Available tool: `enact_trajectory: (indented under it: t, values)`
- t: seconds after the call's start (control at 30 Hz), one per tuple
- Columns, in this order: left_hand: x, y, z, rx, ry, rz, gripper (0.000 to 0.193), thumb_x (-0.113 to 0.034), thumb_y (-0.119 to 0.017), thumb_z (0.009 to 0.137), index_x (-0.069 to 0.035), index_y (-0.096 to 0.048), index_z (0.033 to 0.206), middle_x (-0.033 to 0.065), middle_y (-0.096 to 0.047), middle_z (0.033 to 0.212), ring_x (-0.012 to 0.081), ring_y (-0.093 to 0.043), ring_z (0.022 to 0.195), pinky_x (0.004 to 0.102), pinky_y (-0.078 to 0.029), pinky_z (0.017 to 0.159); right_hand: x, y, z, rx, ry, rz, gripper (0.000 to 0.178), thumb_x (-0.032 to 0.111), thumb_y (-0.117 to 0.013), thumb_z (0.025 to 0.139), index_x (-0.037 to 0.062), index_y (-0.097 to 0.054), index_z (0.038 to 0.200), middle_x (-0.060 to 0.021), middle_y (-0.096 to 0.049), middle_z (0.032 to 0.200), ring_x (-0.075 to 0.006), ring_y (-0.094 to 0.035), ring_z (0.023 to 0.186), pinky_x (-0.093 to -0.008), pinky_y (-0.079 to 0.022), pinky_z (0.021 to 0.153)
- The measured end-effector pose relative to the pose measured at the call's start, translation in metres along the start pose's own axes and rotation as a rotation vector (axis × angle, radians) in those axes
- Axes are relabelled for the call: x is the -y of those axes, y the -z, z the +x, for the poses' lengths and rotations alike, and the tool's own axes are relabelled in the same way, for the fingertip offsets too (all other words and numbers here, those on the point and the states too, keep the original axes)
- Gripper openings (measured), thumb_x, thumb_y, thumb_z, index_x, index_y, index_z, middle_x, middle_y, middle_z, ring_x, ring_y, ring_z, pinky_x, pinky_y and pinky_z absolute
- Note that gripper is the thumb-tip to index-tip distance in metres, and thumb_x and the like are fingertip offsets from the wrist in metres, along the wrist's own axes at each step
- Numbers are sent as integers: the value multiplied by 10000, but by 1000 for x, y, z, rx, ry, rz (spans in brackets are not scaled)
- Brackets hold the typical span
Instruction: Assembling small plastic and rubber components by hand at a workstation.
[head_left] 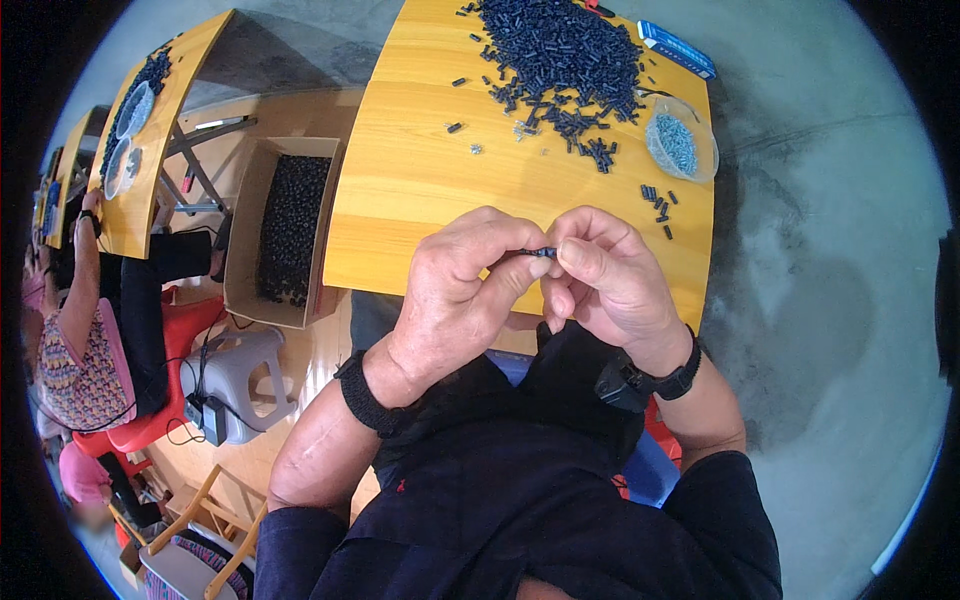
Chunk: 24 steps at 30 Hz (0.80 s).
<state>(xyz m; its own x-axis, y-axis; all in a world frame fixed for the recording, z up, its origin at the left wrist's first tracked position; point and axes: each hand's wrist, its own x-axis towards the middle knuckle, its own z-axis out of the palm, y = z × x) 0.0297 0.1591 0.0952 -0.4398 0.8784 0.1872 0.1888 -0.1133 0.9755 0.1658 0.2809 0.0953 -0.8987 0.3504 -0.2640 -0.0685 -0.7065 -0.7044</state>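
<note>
Between my two hands, above the near edge of the yellow table (385, 200), is a small dark cylindrical piece (542, 253). My left hand (465, 275) pinches its left end between thumb and forefinger. From the other side, the thumb and fingers of my right hand (605, 270) close on the right end, partly covering it. Farther back lies a big heap of similar black pieces (560, 50). To its right stands a clear plastic tub (678, 145) of small light-blue parts. Several loose black pieces (658, 203) lie in front of the tub.
A blue-and-white box (677, 50) lies at the table's far right. On the floor to the left is a cardboard box (250, 235) full of black pieces, beside a grey stool (240, 385). A person (95, 340) sits at another table (170, 120) on the left.
</note>
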Motion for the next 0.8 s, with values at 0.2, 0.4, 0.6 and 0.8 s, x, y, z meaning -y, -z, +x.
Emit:
enact_trajectory:
  t: [0.2, 0.4, 0.6, 0.8]
  values:
    - [4, 2, 4, -25, -146, 100, 145, -11, -702, 756, -37, -686, 898, 89, -617, 886, 260, -574, 939, 378, -453, 799, -1, -3, -2, 59, -121, 14, 300, 262, -580, 953, -24, -585, 1047, -86, -626, 779, -149, -644, 591, -278, -561, 534]
    - [4, 2, 2, 52, -206, 0, 168, -39, -725, 791, -53, -680, 952, 116, -613, 1095, 307, -536, 1140, 416, -422, 966, -8, 6, 2, 284, -79, 61, 434, 326, -570, 951, -79, -578, 1106, -114, -620, 759, -202, -648, 577, -325, -571, 536]
    - [-2, 5, 1, 125, -49, -169, 217, -22, -735, 775, -42, -676, 983, 145, -611, 1144, 268, -586, 1079, 377, -468, 930, -11, 3, 3, 263, -25, 9, 420, 306, -585, 936, -87, -577, 1083, -120, -608, 669, -210, -634, 543, -323, -555, 530]
    - [-4, 8, 5, 119, -115, -119, 208, 12, -730, 758, -27, -689, 957, 152, -610, 1159, 248, -610, 1041, 338, -498, 881, -14, 1, 4, 263, -34, 11, 409, 315, -566, 938, -78, -573, 1052, -122, -607, 677, -209, -623, 529, -308, -529, 510]
